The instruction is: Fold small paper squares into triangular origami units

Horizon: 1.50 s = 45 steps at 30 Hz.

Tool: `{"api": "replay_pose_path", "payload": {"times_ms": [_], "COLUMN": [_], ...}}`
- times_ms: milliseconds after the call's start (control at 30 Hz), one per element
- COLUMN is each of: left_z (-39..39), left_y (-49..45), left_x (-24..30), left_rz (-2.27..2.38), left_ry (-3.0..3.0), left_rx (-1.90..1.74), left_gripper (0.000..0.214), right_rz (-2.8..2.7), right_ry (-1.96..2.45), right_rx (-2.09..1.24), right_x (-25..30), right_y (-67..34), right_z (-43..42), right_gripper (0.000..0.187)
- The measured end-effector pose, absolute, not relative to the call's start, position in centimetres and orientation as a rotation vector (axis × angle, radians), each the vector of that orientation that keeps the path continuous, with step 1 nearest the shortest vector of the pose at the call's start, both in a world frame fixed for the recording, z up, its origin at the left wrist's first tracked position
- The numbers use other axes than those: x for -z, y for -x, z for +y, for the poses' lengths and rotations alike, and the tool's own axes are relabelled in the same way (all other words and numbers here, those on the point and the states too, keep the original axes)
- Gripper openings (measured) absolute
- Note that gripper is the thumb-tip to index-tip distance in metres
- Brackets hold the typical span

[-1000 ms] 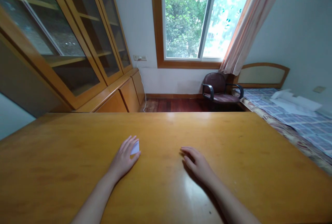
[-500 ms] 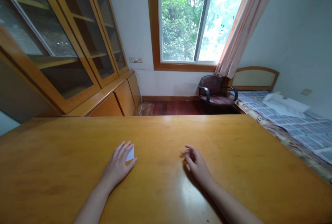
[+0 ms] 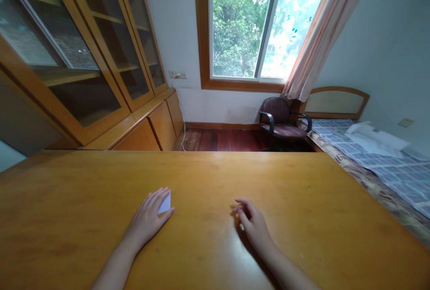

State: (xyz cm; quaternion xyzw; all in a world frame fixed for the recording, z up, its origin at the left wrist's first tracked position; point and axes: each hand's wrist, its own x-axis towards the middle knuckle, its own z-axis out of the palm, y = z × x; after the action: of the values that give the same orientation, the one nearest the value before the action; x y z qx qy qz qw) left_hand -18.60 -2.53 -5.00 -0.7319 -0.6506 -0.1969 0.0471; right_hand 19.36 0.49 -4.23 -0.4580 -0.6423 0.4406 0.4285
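My left hand (image 3: 148,216) lies flat on the wooden table (image 3: 201,178), palm down. Its fingers rest over a small white piece of paper (image 3: 164,204), and the thumb stands out to the side below it. Part of the paper is hidden under the fingers, so its full shape cannot be seen. To the right, my right hand (image 3: 252,223) is just over the tabletop with its fingers loosely curled and apart. Nothing shows between them, and the hand casts a shadow on the wood.
A glass-fronted cabinet (image 3: 101,57) stands along the left. Beyond the table are a maroon armchair (image 3: 278,115) and a window (image 3: 238,26) with a pink curtain (image 3: 322,35). On the right is a bed (image 3: 386,160) with white sheets of paper (image 3: 372,138) on it.
The view has shifted slightly. Both hands appear a little lower and further left, the left one still over the paper. Neither hand has picked up or let go of anything visible.
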Motion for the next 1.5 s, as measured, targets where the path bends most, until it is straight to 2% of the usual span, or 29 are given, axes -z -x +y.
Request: {"api": "replay_pose_path", "payload": {"times_ms": [533, 767, 1033, 1267, 1500], "left_z": [-2.8, -3.2, -3.2, -3.6, -3.2], "left_y": [17.7, 17.3, 17.9, 17.6, 17.3], "left_x": [4.2, 3.9, 4.4, 4.2, 4.0], "left_rz": [-2.024, -1.985, -1.966, -1.949, -1.94], "left_ry": [2.215, 2.214, 2.27, 2.263, 2.256], "left_rx": [0.596, 0.569, 0.535, 0.502, 0.551], "left_gripper": [0.046, 0.044, 0.041, 0.047, 0.049], "right_rz": [-1.72, -1.614, -1.737, -1.667, -1.825], "right_ry": [1.196, 1.229, 1.268, 1.318, 1.314], "right_rx": [-1.094, -1.017, -0.858, -0.82, -0.741], "right_x": [2.8, 3.0, 2.5, 2.6, 2.4], "right_y": [-19.6, -20.0, -19.4, -19.5, -19.2], "right_z": [0.1, -0.2, -1.1, -1.2, -1.2], "right_gripper": [0.018, 0.02, 0.021, 0.022, 0.023]}}
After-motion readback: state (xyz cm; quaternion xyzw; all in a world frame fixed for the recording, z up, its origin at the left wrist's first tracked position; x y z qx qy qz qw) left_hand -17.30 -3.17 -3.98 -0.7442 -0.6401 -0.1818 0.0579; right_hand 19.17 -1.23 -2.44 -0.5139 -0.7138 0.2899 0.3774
